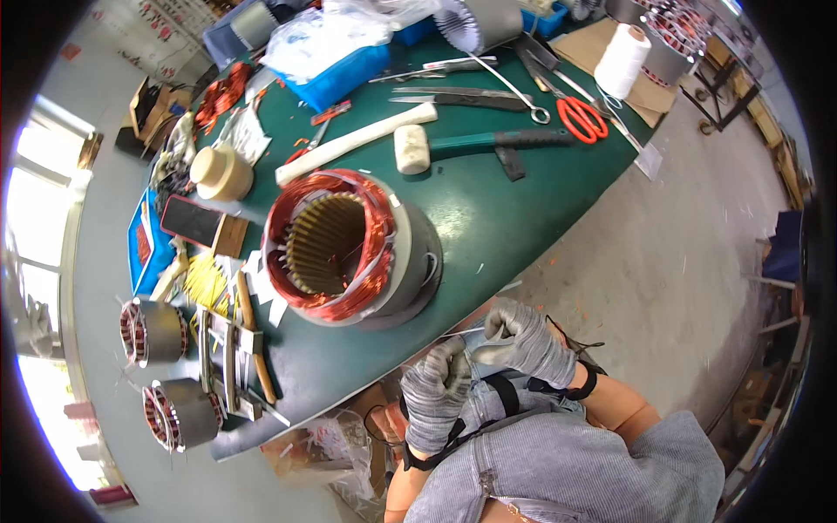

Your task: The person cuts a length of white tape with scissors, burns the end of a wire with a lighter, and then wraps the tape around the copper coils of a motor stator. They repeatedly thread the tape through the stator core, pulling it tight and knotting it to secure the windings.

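Observation:
Both my hands wear grey knit gloves and are held close together just off the table's near edge, above my lap. My left hand [438,382] is closed, its fingers curled in. Beside it, my right hand [523,338] is pinched shut. A thin white cord [463,332] shows between the two hands; its ends are hidden in the gloves. On the table ahead and to the left stands a large motor stator [410,253], a grey metal cylinder with red-brown copper windings around its open top and slots lining the bore.
A white-headed mallet [412,149], red-handled scissors [582,120] and a white thread spool [622,61] lie beyond the stator. A phone [190,220], yellow strips [207,281] and two smaller stators [153,332] are at left. Blue bins [336,80] sit behind.

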A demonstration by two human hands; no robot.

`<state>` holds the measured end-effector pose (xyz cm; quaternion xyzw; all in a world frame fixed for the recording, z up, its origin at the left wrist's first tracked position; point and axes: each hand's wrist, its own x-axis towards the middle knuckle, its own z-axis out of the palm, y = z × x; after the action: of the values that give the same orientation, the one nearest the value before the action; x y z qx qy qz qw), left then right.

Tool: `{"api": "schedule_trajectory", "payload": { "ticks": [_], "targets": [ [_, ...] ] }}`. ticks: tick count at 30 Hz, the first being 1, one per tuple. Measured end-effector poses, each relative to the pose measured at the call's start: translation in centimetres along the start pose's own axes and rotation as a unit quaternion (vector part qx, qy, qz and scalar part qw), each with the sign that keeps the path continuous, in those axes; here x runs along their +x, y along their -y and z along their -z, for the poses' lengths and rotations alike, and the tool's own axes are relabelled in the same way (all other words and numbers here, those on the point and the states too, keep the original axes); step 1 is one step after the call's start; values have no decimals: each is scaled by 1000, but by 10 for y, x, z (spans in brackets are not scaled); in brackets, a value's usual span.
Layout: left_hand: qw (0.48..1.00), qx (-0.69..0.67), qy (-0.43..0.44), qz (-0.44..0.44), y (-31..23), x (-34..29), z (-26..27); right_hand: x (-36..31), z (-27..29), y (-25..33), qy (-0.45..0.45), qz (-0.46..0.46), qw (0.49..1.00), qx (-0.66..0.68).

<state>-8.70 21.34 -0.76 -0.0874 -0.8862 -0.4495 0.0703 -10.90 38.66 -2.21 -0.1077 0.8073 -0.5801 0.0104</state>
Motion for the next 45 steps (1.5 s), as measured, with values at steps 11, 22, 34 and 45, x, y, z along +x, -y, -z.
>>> {"api": "schedule_trajectory", "payload": {
  "ticks": [11,22,34,45],
  "targets": [
    [982,-154,28,106,-11,15,-1,15,12,11,5,-80,925,371],
    [973,78,60,-207,-3,25,-6,7,9,6,63,-179,734,652],
    [959,-255,103,70,-24,21,-6,-15,2,-1,31,-168,898,407],
    [995,-44,77,40,-15,20,1,-3,5,21,-33,129,983,-126]
  ]
}}
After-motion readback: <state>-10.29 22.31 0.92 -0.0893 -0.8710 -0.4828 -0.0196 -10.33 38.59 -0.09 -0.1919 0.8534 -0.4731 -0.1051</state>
